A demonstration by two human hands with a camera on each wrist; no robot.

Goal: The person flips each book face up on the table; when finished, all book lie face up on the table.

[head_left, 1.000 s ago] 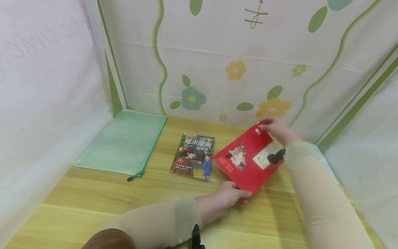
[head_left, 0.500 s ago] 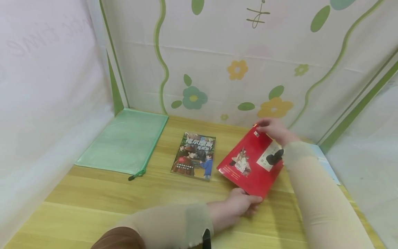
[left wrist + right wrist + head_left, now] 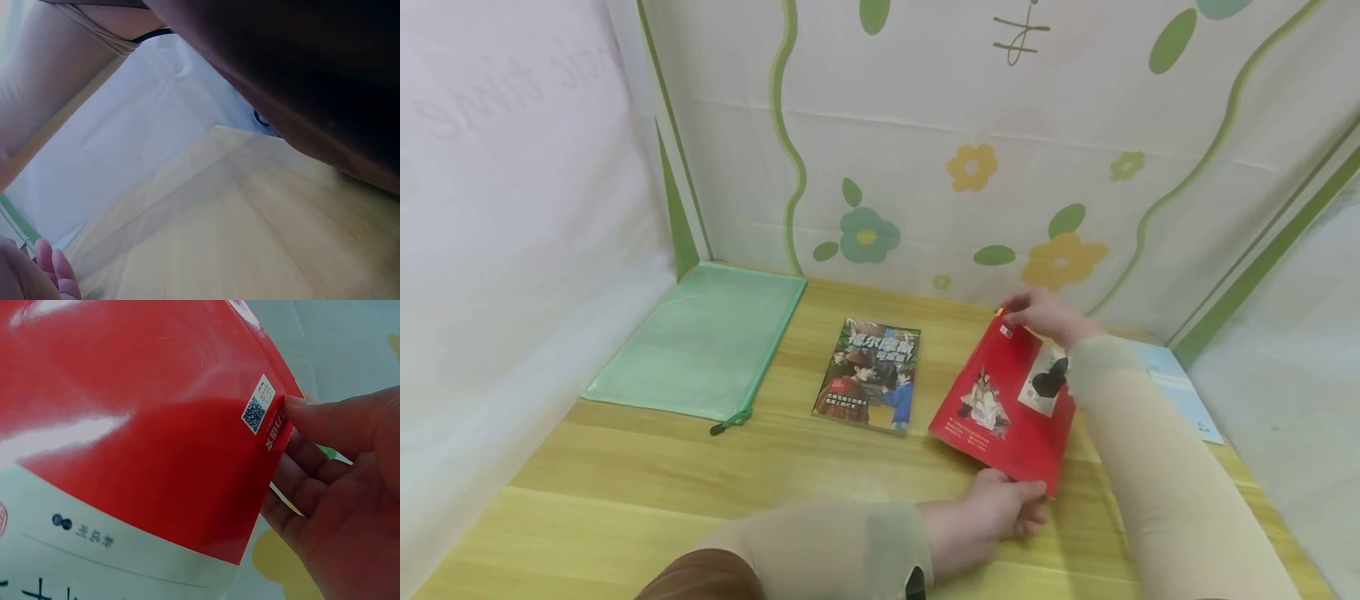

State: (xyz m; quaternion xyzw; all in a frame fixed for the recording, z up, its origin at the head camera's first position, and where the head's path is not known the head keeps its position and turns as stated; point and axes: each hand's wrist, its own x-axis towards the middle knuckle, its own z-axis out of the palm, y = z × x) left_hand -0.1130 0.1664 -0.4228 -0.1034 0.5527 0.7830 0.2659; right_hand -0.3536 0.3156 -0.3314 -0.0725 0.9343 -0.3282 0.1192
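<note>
A red book (image 3: 1000,408) is tilted up off the wooden table (image 3: 700,492), right of centre in the head view. My right hand (image 3: 1037,315) pinches its far top corner, thumb on the red cover (image 3: 156,456) by a small code label; the right hand (image 3: 331,481) has its fingers behind the edge. My left hand (image 3: 1000,512) grips the book's near bottom corner. In the left wrist view only the fingertips (image 3: 53,272) show, with bare table beside them.
A second book with a dark pictured cover (image 3: 868,375) lies flat left of the red one. A green mesh zip pouch (image 3: 700,342) lies at the back left. A pale blue sheet (image 3: 1180,387) lies at the right. Flowered cloth walls enclose the table.
The red book has turned more upright and swung clockwise. My left hand slid right along its near edge, and my right hand moved slightly left with the top corner.
</note>
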